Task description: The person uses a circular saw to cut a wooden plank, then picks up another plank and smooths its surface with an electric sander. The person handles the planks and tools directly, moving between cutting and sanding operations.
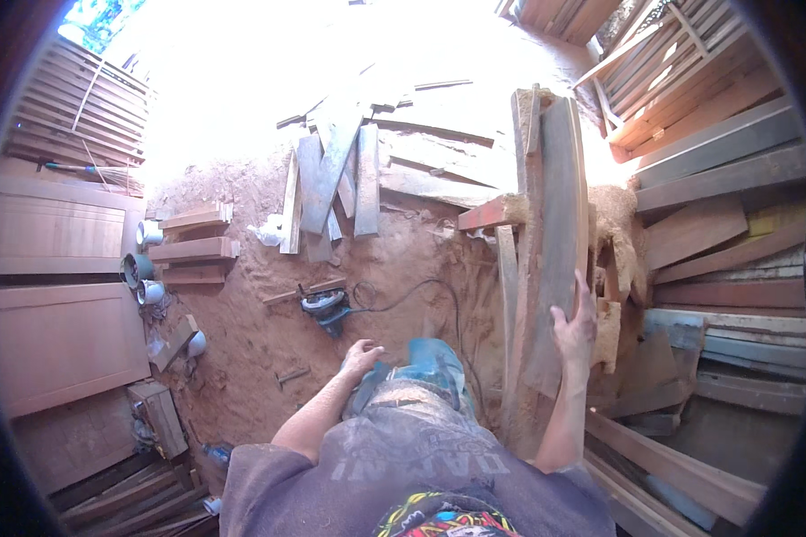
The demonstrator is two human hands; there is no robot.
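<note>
A long grey-brown wooden board lies lengthwise on a raised, sawdust-covered support to my right. My right hand rests at the near right edge of this board, thumb and forefinger stretched apart; its other fingers are partly hidden. A narrower strip of wood lies along the board's far left side. My left hand hangs in front of my left thigh, with nothing visible in its loosely bent fingers. On the ground ahead of it sits a corded power tool, its dark cable curving toward the support.
Several loose planks lie on the sawdust-covered ground ahead. Stacked timber crowds the right side. Wooden panels, short wood blocks and white buckets line the left. A hammer-like tool lies near my left arm.
</note>
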